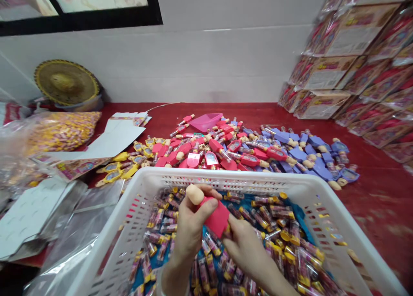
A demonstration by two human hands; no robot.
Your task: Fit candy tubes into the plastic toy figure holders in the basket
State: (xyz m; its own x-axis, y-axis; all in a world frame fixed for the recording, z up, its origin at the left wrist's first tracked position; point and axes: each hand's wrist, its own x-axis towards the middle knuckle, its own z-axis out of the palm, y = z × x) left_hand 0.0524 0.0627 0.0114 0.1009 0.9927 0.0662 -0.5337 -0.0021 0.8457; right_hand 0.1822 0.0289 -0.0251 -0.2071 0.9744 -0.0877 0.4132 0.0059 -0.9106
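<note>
Over the white basket [226, 173], L hand [189, 227] grips the red piece [217, 218] by its pale-knob [195, 194] end. R hand [243, 242] is at the opp. end, fingertips part hidden, so can't tell its hold. Prob. a two-handed fitting or adjusting step; next move calls for L steady, R aligned w/ that end. Capped tubes [203, 272] lie below.

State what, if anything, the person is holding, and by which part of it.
A flat pinkish-red plastic-looking piece with a rounded beige head: the left hand grips it just below the head, the right hand at the opposite end.
</note>
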